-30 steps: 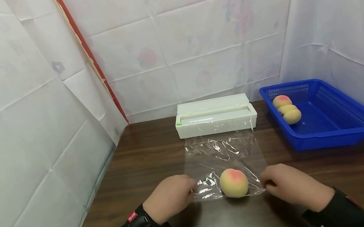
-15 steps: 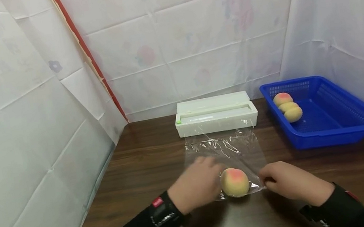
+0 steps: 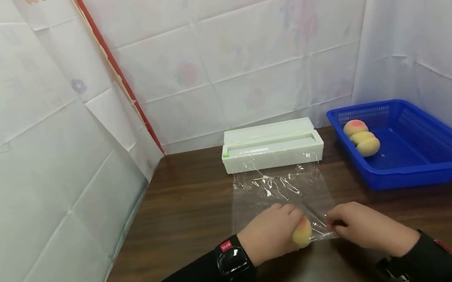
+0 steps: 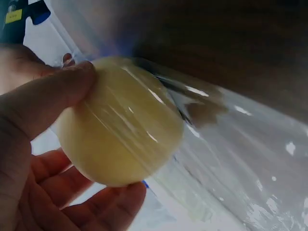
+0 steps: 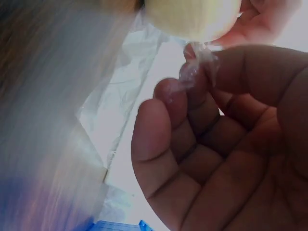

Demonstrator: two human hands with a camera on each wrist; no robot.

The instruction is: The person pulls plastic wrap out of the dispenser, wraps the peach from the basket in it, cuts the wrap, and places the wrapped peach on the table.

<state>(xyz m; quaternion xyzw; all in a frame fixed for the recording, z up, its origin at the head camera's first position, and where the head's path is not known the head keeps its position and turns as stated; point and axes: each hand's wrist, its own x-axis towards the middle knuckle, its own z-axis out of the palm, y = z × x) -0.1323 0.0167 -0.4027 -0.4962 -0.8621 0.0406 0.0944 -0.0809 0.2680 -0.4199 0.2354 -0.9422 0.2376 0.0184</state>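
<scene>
My left hand (image 3: 270,233) grips a yellow peach with a pink blush (image 3: 303,234), covering its left side in the head view. In the left wrist view the thumb (image 4: 67,91) lies across the peach (image 4: 120,130), with the fingers curled at its lower side and clear film stretched over its face. A sheet of cling film (image 3: 277,192) runs from a white dispenser box (image 3: 274,159) toward me. To the right of the peach, my right hand (image 3: 363,225) pinches the film's near corner, which is bunched between thumb and fingers in the right wrist view.
A blue plastic basket (image 3: 430,167) stands on the right of the dark wooden table (image 3: 178,229), with several peaches (image 3: 368,147) along its left side. The dispenser's lid (image 3: 268,130) is raised. White patterned sheeting (image 3: 239,59) encloses the back and both sides.
My left hand has let go of the film's left corner and moved right onto the peach, taking hold of it. The right hand has stayed at the right corner.
</scene>
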